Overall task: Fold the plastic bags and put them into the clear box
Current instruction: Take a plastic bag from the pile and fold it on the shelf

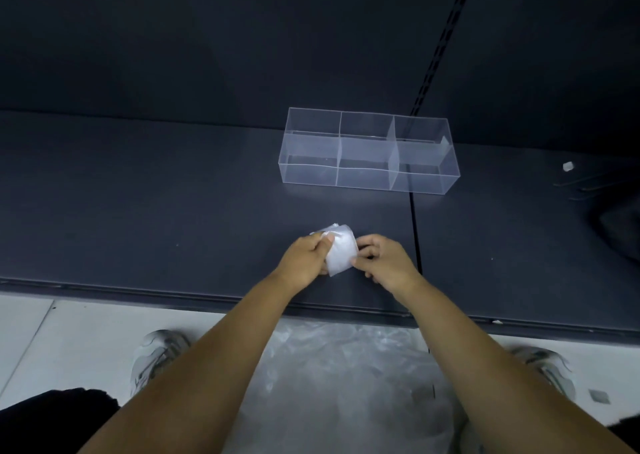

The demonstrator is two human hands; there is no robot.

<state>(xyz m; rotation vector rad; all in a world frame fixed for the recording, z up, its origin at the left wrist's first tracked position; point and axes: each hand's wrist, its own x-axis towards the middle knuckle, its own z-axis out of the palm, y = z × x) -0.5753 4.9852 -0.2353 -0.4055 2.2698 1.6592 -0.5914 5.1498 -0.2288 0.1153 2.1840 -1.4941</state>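
The small, folded, milky-white plastic bag (341, 252) is near the front edge of the dark grey counter (173, 211), held between the person's two hands. It is folded into a thick packet, roughly square, with some loose layers showing at its far corner. The left hand (306, 261) grips the left side of the packet, with the fingers curled under it and the thumb lying on top. The right hand (384, 263) pinches the right edge between the thumb and the bent first finger, and its other fingers are curled in below. From here I cannot tell for sure if the packet rests on the counter or is lifted a little above it.

Behind the hands, further back on the counter and a little to the right, stands the long rectangular clear box (311, 174) of transparent plastic. Two clear inner walls divide it into three compartments in a row. It is well apart from the plastic bag. A thin seam (415, 232) runs across the counter from under the box toward the front edge, just beside the right hand. Far to the right on the counter lies a small white scrap (568, 166).

Below the counter edge, on the pale tiled floor (69, 332), a crumpled heap of clear plastic bags (346, 377) lies between the person's two light sneakers (159, 353).
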